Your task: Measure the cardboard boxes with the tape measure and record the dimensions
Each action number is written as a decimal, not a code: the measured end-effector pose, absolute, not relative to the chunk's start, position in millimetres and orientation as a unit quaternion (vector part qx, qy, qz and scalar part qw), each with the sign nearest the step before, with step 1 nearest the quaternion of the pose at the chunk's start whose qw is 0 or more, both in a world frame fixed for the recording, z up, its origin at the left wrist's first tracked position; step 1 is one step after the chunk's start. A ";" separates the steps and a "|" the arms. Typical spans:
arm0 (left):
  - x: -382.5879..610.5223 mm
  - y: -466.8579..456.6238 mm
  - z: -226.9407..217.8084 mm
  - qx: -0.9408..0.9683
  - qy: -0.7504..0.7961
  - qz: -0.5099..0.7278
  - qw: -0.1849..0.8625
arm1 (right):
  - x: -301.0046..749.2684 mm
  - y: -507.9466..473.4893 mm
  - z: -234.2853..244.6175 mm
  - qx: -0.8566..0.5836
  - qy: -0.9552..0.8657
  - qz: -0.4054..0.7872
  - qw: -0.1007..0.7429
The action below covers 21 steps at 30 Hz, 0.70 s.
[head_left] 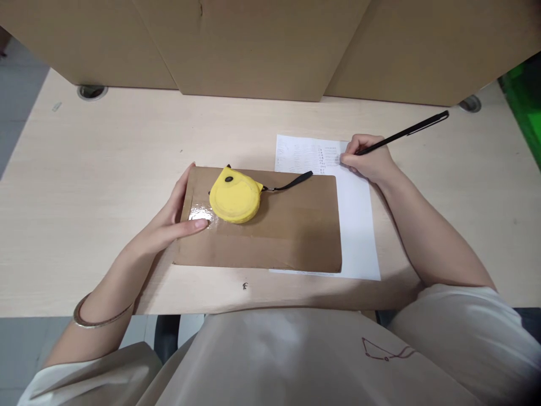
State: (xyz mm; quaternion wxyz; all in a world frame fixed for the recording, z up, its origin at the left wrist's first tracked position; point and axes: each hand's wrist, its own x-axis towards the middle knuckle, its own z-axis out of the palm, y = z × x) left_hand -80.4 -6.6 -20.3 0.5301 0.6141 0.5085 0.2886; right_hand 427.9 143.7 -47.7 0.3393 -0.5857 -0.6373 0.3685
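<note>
My right hand is closed around a black pen, its lower end at a white sheet of paper with rows of small writing. A flat brown cardboard box covers the left part of that sheet. My left hand grips the box's left end, the thumb on top and the fingers down the far side, partly hidden. On the box rests a yellow tape measure with a black wrist strap that stretches to the right, just beyond my left thumb.
Tall cardboard panels stand along the back of the pale wooden table. Round cable holes sit at the table's back left and back right. Something green lies past the right edge. The table's front edge is close to my body.
</note>
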 end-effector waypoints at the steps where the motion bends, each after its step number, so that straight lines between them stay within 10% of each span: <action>1: -81.1 -6.2 -21.5 0.615 0.504 0.291 0.532 | 427.4 143.9 -47.7 -0.584 -0.639 0.366 0.341; 11: -74.6 -5.6 -18.0 0.593 0.497 0.328 0.542 | 427.6 129.6 -14.5 -0.611 -0.599 0.434 0.282; 21: -73.0 0.3 -24.5 0.590 0.493 0.318 0.555 | 384.6 113.2 9.9 -0.698 -0.697 0.111 -0.118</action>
